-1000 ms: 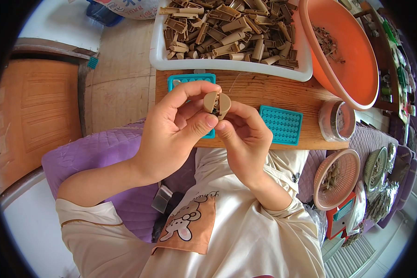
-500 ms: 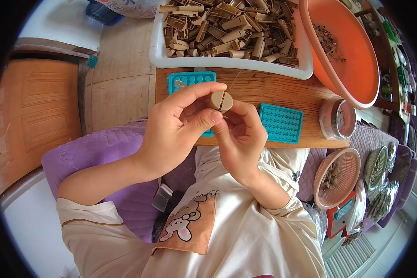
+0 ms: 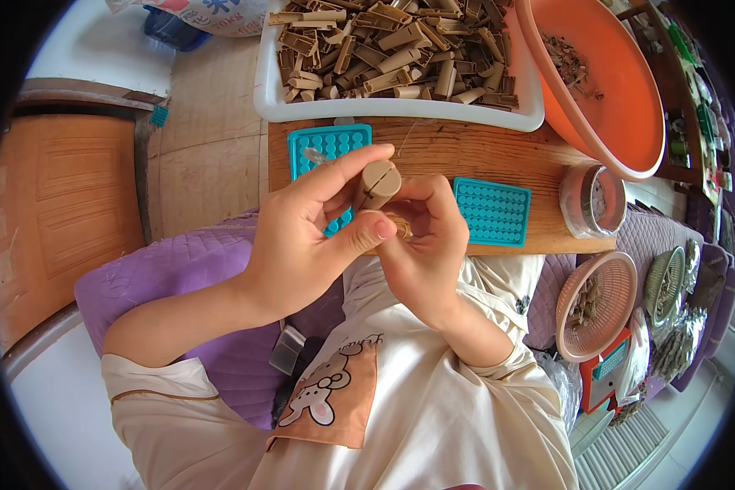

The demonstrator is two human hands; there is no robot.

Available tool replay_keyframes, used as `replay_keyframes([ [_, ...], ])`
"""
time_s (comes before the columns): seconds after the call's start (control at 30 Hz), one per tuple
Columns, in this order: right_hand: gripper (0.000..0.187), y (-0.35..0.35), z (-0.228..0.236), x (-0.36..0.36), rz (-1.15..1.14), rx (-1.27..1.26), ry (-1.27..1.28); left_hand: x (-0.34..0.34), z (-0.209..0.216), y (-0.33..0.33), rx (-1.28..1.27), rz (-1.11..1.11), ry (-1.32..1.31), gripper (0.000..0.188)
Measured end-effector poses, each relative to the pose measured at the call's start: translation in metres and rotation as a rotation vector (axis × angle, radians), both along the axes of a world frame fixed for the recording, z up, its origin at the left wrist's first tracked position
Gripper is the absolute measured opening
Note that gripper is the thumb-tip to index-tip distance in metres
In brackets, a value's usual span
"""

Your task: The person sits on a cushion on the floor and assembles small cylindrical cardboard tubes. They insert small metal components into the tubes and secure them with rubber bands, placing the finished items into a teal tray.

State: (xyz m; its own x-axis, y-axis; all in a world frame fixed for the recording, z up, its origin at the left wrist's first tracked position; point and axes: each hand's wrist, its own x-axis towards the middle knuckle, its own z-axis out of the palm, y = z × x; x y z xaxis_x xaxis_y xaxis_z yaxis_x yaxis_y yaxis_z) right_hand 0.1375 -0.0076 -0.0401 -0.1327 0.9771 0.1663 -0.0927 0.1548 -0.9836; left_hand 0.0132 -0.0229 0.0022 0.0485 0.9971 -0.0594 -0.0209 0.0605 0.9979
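In my left hand (image 3: 302, 220) a tan plastic cylinder (image 3: 380, 178) is gripped between thumb and fingers. Its round end, crossed by a straight slit, faces up. My right hand (image 3: 429, 245) is close against it, fingers curled, with a small tan curved piece (image 3: 401, 226) showing between them; its kind is hard to make out. Just behind my left hand lies a teal tray with round bumps (image 3: 331, 140), partly hidden by my fingers. A second teal tray (image 3: 492, 212) rests on the wooden table (image 3: 433, 155) to the right of my hands.
Beyond the hands stands a white bin (image 3: 400, 110) heaped with tan half-cylinder shells (image 3: 400, 59). An orange basin (image 3: 621, 90) tilts beside it. A round clear container (image 3: 600, 204) sits at the table's right edge. Pink (image 3: 596, 306) and green (image 3: 664, 286) baskets are further right.
The tan cylinder has tilted and shifted slightly left, showing more of its side. The tan piece in my right hand has come into sight. The whole view has shifted a little.
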Motion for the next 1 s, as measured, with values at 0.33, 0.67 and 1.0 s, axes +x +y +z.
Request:
replay_keyframes([
  [0.33,0.024,-0.019,-0.015,-0.015,0.298,0.487,-0.099,0.004,0.005,0.000,0.552,-0.169,0.453,0.033],
  [0.67,0.025,0.004,-0.012,0.021,0.434,0.240,-0.282,0.001,-0.003,-0.002,0.155,-0.182,0.204,0.042],
  [1.0,0.013,0.082,-0.020,0.273,-0.340,-0.048,-0.774,0.004,0.004,-0.008,-0.089,-0.377,0.367,0.044],
])
